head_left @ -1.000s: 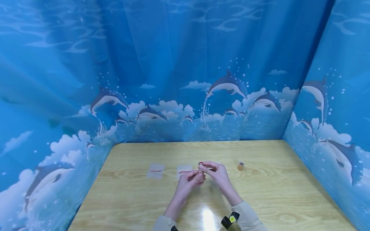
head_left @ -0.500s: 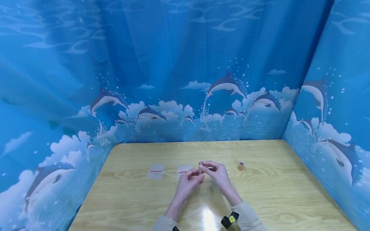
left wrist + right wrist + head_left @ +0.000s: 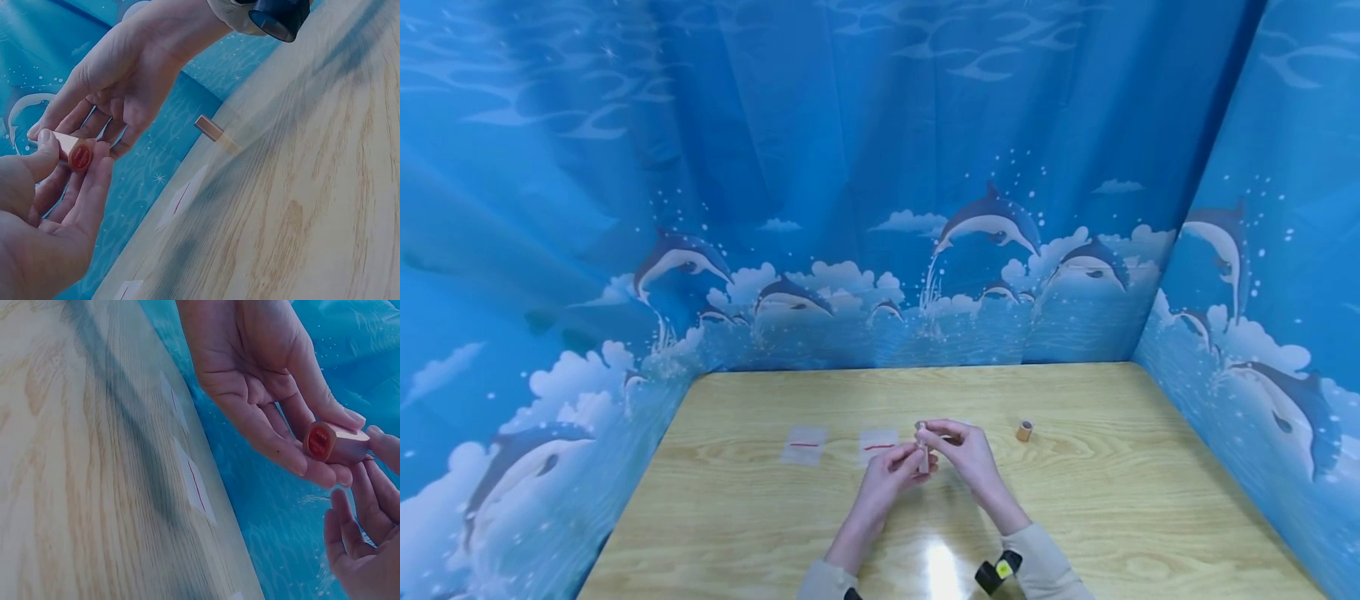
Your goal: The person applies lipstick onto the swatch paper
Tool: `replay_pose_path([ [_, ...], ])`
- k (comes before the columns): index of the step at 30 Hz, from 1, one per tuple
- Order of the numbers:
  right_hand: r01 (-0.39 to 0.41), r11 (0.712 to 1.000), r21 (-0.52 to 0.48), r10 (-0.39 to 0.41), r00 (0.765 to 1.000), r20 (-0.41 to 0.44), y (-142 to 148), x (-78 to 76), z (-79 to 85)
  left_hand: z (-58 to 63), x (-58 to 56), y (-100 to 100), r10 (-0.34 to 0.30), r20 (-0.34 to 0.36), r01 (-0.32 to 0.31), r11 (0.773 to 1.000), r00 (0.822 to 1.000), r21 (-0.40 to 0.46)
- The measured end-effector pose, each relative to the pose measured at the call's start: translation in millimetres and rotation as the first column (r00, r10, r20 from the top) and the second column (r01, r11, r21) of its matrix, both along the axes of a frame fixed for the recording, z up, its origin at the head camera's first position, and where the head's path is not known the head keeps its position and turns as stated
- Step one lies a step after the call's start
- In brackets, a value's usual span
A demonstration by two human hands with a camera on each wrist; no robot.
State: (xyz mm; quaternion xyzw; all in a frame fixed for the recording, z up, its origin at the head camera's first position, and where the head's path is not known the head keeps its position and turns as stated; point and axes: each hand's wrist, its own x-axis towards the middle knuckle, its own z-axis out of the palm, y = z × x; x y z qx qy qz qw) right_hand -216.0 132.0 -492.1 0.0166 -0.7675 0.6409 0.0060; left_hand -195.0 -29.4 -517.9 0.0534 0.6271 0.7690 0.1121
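Note:
Over the middle of the table, both hands hold a lipstick in a shiny pinkish-gold square tube. Low on the tube, my left hand grips it between thumb and fingers. My right hand pinches its upper end with thumb and fingertips. The lipstick's base, with a round red label, faces the camera in the left wrist view. That same lipstick shows its red end in the right wrist view too. Fingers cover the tube's upper end. Away to the right, the lipstick cap stands on the wooden table.
On the table, left of the hands, lie two small pale paper squares, a left one and a right one, each with a red line. A blue dolphin-print curtain borders the table's back and sides.
A red tip seen at the lipstick's top a second ago no longer shows. My left fingers have shifted round the tube's lower part. My right hand stays nearly in place.

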Motion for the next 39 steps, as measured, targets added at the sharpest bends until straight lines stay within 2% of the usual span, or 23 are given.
replay_pose_path([
  [4,0.007,1.000,-0.004,-0.007,1.000,0.008,0.0,-1.3,-1.3,-0.9,-0.1,1.0,0.005,0.001,-0.005,1.000,1.000,0.015],
  [9,0.004,1.000,-0.013,-0.004,1.000,0.018,0.1,-2.8,-2.5,0.4,0.1,2.6,0.042,0.019,-0.043,0.999,0.999,0.006],
  [15,-0.034,0.999,-0.006,0.034,0.999,0.026,1.3,-1.7,-0.8,1.5,0.3,2.7,0.068,0.032,-0.068,0.998,0.997,-0.017],
  [20,-0.077,0.997,0.002,0.077,0.997,0.000,2.9,-1.3,0.4,2.0,1.9,2.4,0.078,0.016,-0.077,0.996,0.997,-0.033],
  [27,-0.115,0.993,-0.002,0.115,0.992,-0.049,11.8,-5.9,-1.8,3.0,2.5,3.8,0.099,0.001,-0.099,0.995,0.995,-0.010],
  [33,-0.101,0.992,-0.069,0.097,0.993,-0.066,28.2,-12.7,-0.8,3.6,1.8,4.7,0.123,0.013,-0.123,0.992,0.992,-0.005],
  [39,-0.043,0.994,-0.097,0.036,0.997,-0.064,47.9,-18.0,0.4,1.8,0.9,5.4,0.137,0.022,-0.137,0.991,0.990,-0.007],
])
